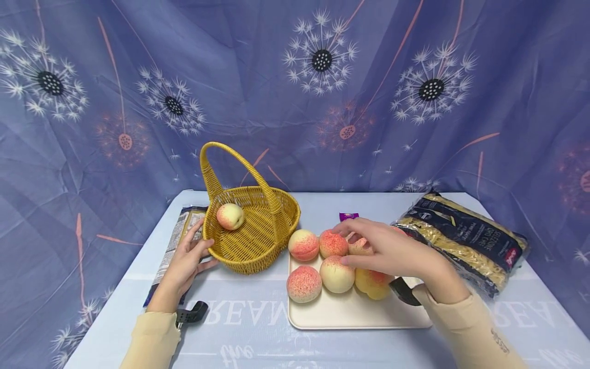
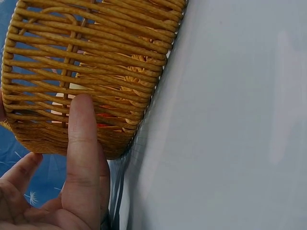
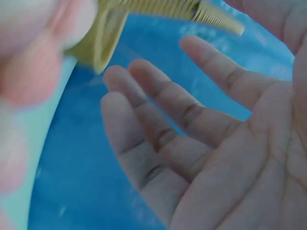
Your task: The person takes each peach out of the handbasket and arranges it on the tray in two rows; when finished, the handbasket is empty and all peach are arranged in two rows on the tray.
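Note:
A yellow wicker basket (image 1: 246,251) with a tall arched handle stands on the left of the table. One peach (image 1: 230,217) lies inside it, against the left wall. My left hand (image 1: 184,259) holds the basket's left side, one digit over the rim; in the left wrist view a straight finger (image 2: 82,153) presses the outer weave. Several red-and-cream peaches (image 1: 304,283) sit on a cream tray (image 1: 355,320). Over the tray's right part reaches my right hand (image 1: 392,248), fingers spread, partly covering the peaches behind; its palm looks bare in the right wrist view.
A clear-and-navy bag of pasta (image 1: 465,238) lies right of the tray, behind my right forearm. Another flat packet (image 1: 172,251) lies under my left arm. Behind the tray is a small purple wrapper (image 1: 349,216). A blue dandelion-print cloth (image 1: 258,92) hangs behind the table.

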Available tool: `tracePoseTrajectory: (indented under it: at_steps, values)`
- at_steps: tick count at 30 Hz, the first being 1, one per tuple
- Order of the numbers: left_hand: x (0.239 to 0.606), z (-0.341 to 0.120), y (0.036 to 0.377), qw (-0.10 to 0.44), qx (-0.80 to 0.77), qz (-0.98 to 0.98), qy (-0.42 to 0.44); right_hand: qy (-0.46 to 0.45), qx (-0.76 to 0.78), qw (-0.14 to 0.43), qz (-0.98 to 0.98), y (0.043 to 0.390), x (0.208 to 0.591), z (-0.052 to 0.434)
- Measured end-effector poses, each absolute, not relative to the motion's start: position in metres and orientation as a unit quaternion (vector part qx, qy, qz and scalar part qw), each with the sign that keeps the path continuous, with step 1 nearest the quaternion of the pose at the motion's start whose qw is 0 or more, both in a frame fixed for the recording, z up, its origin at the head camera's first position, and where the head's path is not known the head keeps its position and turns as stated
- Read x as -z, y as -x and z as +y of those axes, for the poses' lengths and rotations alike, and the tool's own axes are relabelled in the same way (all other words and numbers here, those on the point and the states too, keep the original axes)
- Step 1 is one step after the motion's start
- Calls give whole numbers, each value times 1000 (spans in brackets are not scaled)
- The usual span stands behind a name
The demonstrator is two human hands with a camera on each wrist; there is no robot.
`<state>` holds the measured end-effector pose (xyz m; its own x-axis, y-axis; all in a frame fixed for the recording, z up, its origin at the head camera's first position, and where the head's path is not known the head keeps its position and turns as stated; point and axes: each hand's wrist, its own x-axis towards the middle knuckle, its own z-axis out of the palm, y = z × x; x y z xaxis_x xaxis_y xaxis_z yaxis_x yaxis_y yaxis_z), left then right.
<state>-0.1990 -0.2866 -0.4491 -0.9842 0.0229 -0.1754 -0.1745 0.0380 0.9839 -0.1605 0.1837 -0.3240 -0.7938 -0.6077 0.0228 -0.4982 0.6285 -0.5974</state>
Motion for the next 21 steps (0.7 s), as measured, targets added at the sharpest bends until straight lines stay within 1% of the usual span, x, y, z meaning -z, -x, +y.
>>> tracePoseTrajectory:
  at_steps: [7,13,18,21]
  values:
    - [451,-287,199,72,-690,718,59,360,324,106,868,165,305,128]
    - [450,-287,199,70,-687,721,57,403,328,110,847,172,299,82]
    - [448,-287,199,69,-685,723,59,394,338,119,846,182,300,42]
    - [448,-287,198,73,-683,724,61,383,342,113,851,189,304,19]
